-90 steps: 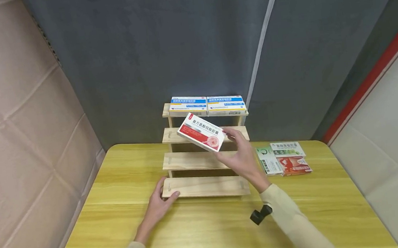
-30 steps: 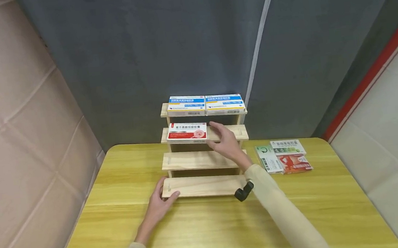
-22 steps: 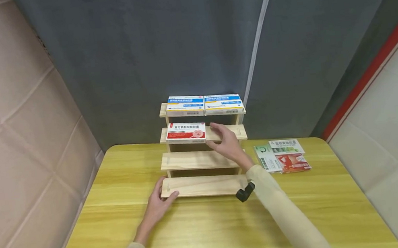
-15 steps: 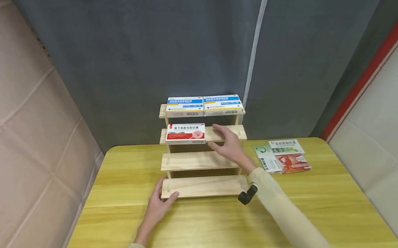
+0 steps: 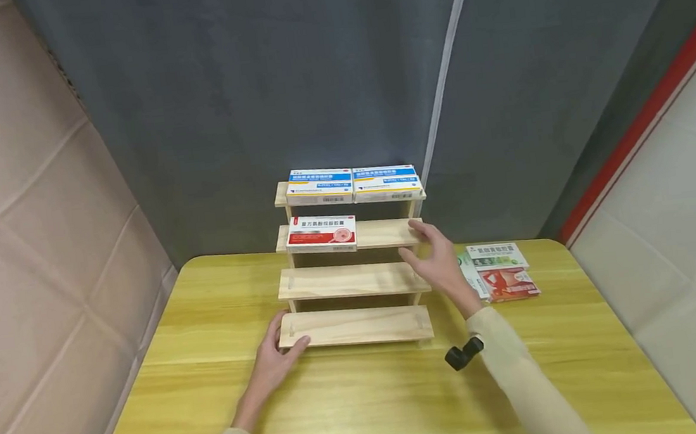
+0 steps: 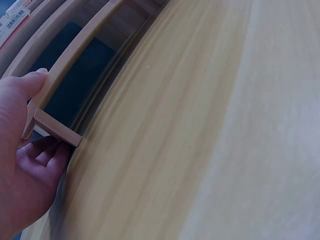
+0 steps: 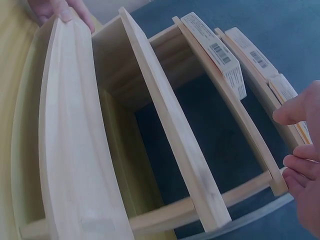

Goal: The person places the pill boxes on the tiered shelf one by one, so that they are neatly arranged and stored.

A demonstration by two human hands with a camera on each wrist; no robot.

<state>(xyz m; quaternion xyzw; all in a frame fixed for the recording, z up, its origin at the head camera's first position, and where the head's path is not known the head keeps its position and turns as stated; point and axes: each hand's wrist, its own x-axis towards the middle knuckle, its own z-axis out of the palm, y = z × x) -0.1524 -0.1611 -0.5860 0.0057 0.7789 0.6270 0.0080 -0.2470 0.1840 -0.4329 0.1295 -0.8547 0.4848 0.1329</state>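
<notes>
A four-step wooden display rack (image 5: 355,280) stands on the table. My left hand (image 5: 271,363) grips the left end of its lowest step; the left wrist view shows the thumb (image 6: 36,82) on the board and the other fingers curled beneath. A red-and-white medicine box (image 5: 322,234) lies flat at the left of the second step from the top. Two blue-and-white medicine boxes (image 5: 319,187) sit side by side on the top step. My right hand (image 5: 442,267), holding nothing, is by the right end of the second step, fingers loosely bent. Whether it touches the wood I cannot tell.
On the table (image 5: 367,399) to the right lie a green-and-white box (image 5: 473,279), partly behind my right hand, a white-and-green box (image 5: 496,256) and a red box (image 5: 511,285). A grey curtain (image 5: 246,100) hangs close behind the rack.
My right hand carried the red-and-white box to the second step, let it go, and has since drawn away to the right. My left hand keeps its grip on the rack.
</notes>
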